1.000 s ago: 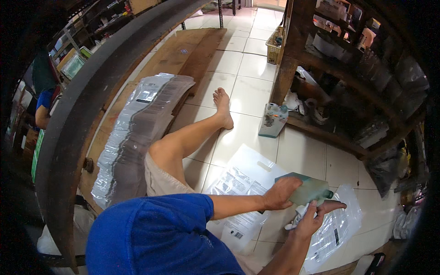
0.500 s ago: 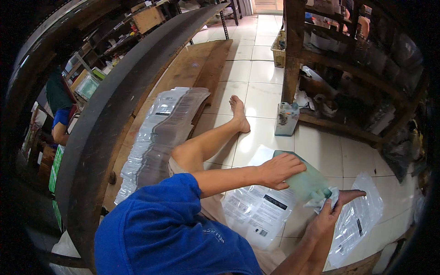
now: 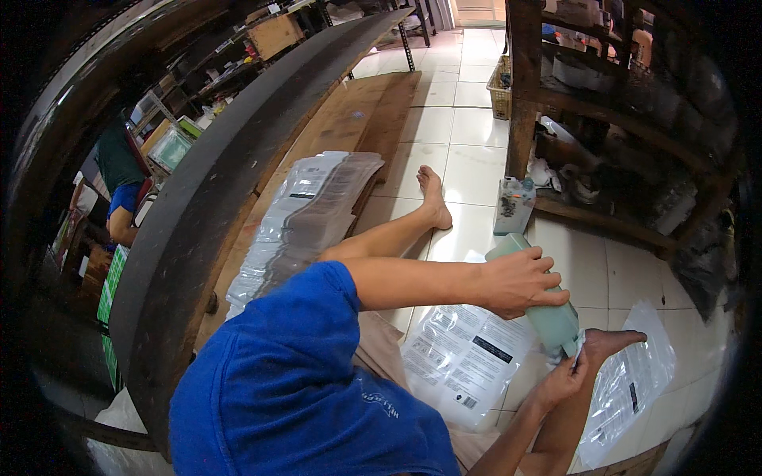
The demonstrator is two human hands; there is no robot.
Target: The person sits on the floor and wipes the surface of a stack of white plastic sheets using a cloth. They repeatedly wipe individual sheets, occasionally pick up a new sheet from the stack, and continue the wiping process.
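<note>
My left hand (image 3: 517, 284) is wrapped round a pale green bottle (image 3: 549, 324), which is tipped with its neck low and toward me. At the neck, my right hand (image 3: 565, 381) pinches a crumpled white cloth (image 3: 579, 346) against the opening; part of the cloth is hidden by the fingers. Under my arms on the floor lies a clear plastic bag (image 3: 460, 369) with printed text and a black label bar. A second printed bag (image 3: 635, 389) lies beyond my right foot. To the left, a fanned row of similar bags (image 3: 305, 214) rests on a wooden board.
A dark curved bench edge (image 3: 190, 238) runs along the left, beside the wooden board (image 3: 349, 127). On the right stands a dark wooden shelf (image 3: 603, 214), with a whitish stained container (image 3: 514, 208) and a yellow basket (image 3: 500, 95) near it. Another person (image 3: 119, 174) is at far left.
The bottle has turned from lying flatter to a steeper tilt, its neck down at the cloth. My left hand has moved right and shifted its grip over the bottle. The view has shifted slightly.
</note>
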